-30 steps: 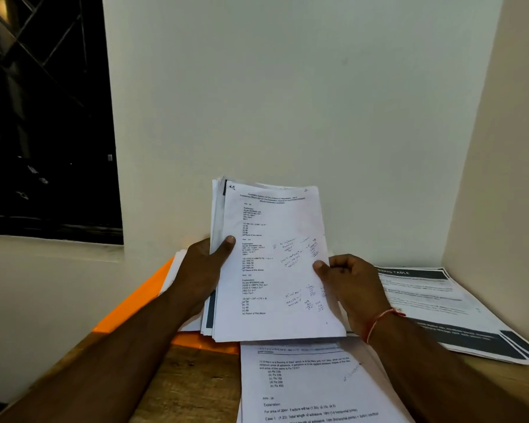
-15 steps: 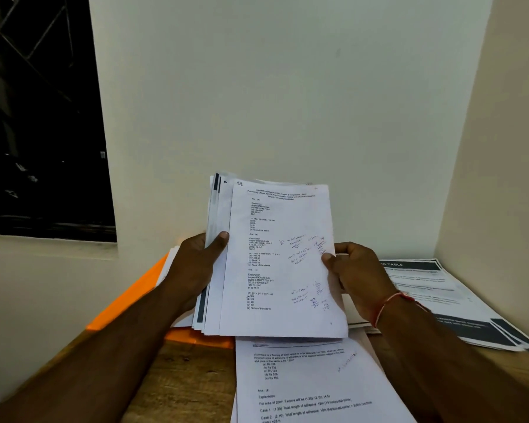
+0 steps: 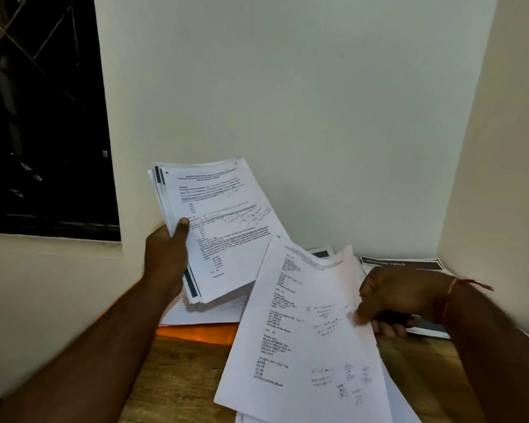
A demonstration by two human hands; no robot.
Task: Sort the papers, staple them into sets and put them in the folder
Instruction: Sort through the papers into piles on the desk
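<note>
My left hand (image 3: 167,257) grips a stack of printed papers (image 3: 223,227) by its left edge, held up and tilted in front of the wall. My right hand (image 3: 400,297) pinches a single printed sheet (image 3: 300,337) with handwritten notes by its right edge, low over the table. Under that sheet lies another pile of printed pages (image 3: 400,404) on the wooden table. An orange folder (image 3: 202,332) lies flat behind, partly covered by loose white sheets (image 3: 205,309).
Dark-headed printed sheets (image 3: 409,264) lie in the right corner of the wooden table (image 3: 171,380). White walls close in behind and on the right. A dark window (image 3: 43,117) is at the left. No stapler shows.
My right hand has pulled the top sheet off the stack and carried it down and to the right. The left hand has tilted the remaining stack, exposing a new top page.
</note>
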